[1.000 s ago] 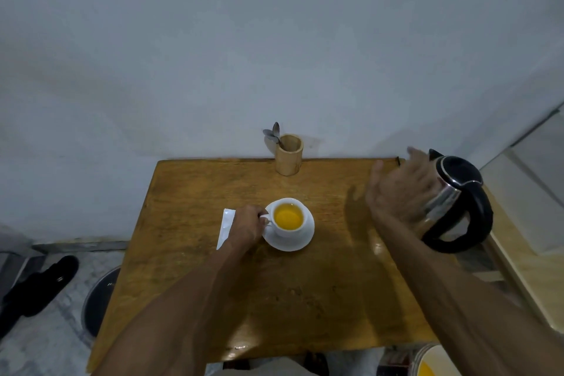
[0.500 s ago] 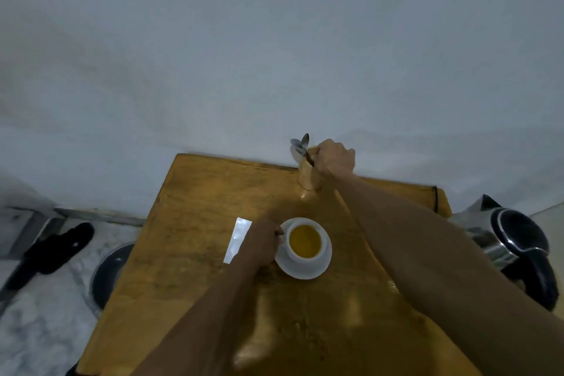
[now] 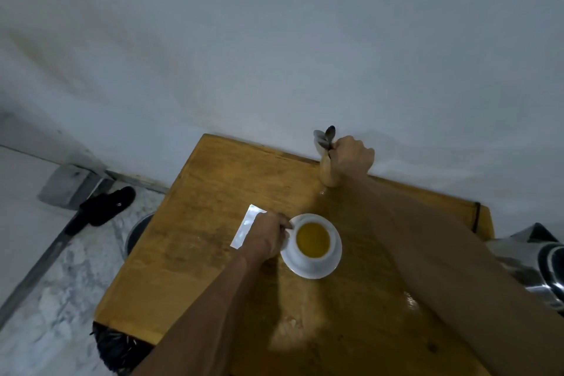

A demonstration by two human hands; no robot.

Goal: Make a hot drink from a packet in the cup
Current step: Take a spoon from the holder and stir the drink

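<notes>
Orange drink's poured; my left hand (image 3: 266, 236) pinches the cup (image 3: 311, 243) handle, my right hand (image 3: 351, 157) closes on a spoon (image 3: 329, 138). Next: lift it cleanly, stir.

Hidden behind the two hands, and cut by the frame

The right hand (image 3: 351, 157) covers the spoon (image 3: 329, 135) handles and most of the wooden holder (image 3: 328, 175) beneath its grip, so which spoon it pinches cannot be told. The left hand (image 3: 267, 236) hides the cup (image 3: 311, 246) handle and the packet's (image 3: 245, 229) near end. The kettle (image 3: 531, 265), beyond the right forearm, is cropped at the right edge.
</notes>
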